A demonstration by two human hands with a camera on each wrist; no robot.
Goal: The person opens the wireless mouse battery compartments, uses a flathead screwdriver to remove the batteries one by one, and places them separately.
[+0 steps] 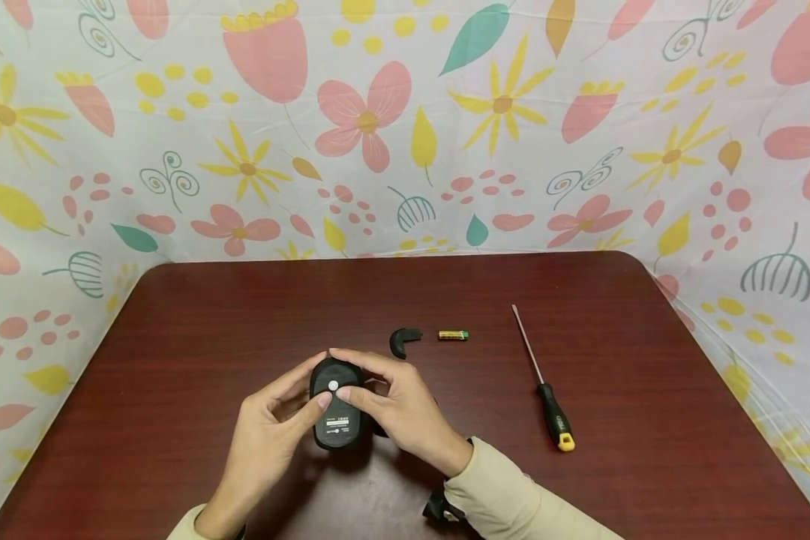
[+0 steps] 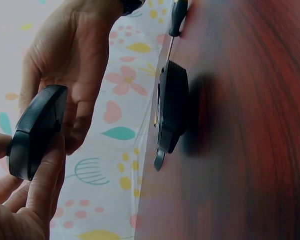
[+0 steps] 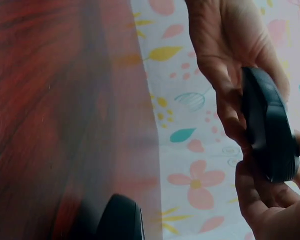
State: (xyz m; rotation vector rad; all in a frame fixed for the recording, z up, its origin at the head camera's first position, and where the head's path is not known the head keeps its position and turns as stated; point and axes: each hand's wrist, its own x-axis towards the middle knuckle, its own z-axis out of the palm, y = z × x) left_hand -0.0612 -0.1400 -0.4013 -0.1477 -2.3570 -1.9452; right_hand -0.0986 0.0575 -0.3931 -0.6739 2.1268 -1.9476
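A black computer mouse (image 1: 337,427) is held up over the near part of the table, its underside with a printed label and a round white spot facing the head camera. My left hand (image 1: 270,427) grips its left side, thumb on the underside. On the other side my right hand (image 1: 405,412) holds it, thumb beside the white spot. Both wrist views show the mouse (image 2: 39,132) edge-on between the fingers. A second black object (image 2: 172,107) is on the table, mostly hidden by my right hand in the head view; its kind is unclear.
Beyond the hands lie a curved black piece with a flat tab (image 1: 400,341) and a small battery (image 1: 453,335). A screwdriver (image 1: 543,382) with a black and yellow handle lies to the right. Floral cloth (image 1: 378,202) hangs behind the brown table (image 1: 243,300).
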